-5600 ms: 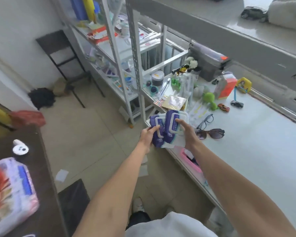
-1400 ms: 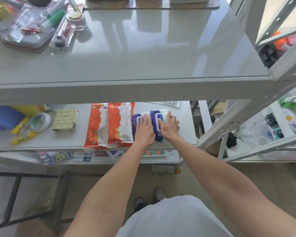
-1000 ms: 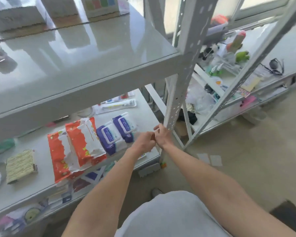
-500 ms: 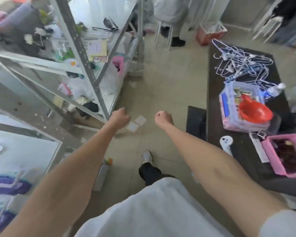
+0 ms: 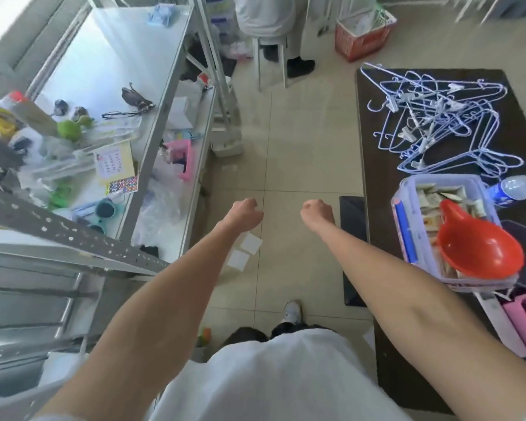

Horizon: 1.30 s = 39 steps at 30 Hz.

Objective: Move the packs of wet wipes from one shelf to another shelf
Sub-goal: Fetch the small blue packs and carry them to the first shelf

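No pack of wet wipes shows in the head view at this moment. My left hand (image 5: 246,213) and my right hand (image 5: 318,213) hang side by side over the tiled floor, each curled into a fist with nothing in it. To the left stands the white metal shelf (image 5: 110,71), its surface carrying sunglasses, a green toy and a yellow notepad. The shelf that received the purple packs is out of sight.
A dark table (image 5: 431,189) on the right carries a heap of wire hangers (image 5: 438,117), a clear bin (image 5: 407,226) with an orange scoop (image 5: 480,247), and a water bottle (image 5: 513,186). A seated person (image 5: 268,13) and a red basket (image 5: 362,34) are ahead. Paper squares (image 5: 245,249) lie on the floor.
Both hands laid the purple packs beside the orange packs on the lower shelf and let go. I turned away; the packs have left the view, and both fists are empty.
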Motion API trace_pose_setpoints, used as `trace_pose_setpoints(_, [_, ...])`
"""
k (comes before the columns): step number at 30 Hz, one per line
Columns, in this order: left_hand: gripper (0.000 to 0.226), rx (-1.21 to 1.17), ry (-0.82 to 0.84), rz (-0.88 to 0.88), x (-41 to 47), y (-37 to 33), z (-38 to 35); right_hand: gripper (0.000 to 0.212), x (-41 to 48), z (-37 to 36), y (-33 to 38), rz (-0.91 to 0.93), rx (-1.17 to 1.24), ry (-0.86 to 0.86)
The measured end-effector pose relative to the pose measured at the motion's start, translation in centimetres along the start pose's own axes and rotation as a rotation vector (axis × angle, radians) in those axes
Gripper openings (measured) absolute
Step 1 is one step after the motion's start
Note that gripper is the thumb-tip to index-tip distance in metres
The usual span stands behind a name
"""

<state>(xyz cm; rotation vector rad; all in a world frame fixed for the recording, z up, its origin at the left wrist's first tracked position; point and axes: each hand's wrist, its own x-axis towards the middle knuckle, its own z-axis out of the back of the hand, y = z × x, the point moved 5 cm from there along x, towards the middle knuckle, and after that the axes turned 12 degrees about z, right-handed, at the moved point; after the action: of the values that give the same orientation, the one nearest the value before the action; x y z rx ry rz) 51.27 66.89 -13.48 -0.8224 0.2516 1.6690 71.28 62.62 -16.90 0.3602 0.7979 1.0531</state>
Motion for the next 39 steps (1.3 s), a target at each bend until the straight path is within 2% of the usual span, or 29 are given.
trace_pose_setpoints(4, [0.051,0.025,0.042,0.018,4.6,-4.0,1.9,0.024,6.0,2.3,1.7,0.004,0.02,0.009])
trace_pose_setpoints(11, [0.045,0.063,0.059,0.025,15.6,-9.5,5.8,0.037,18.2,4.7,5.6,0.016,0.065,0.029])
trace_pose_setpoints(24, [0.052,-0.078,0.014,-0.059,35.1,-23.9,20.4,0.033,40.7,12.6,14.5,0.048,-0.058,0.005])
trace_pose_setpoints(28, [0.05,-0.094,0.01,-0.014,41.4,-26.3,23.6,0.029,49.0,13.4,17.2,0.097,-0.065,0.053])
trace_pose_setpoints(32, [0.047,-0.14,-0.032,0.023,47.5,-29.1,27.7,0.037,57.7,15.5,20.6,0.161,-0.035,0.067])
trace_pose_setpoints(39, [0.046,-0.279,-0.112,0.114,55.8,-33.3,36.2,0.036,70.5,18.1,29.4,0.288,-0.074,0.135])
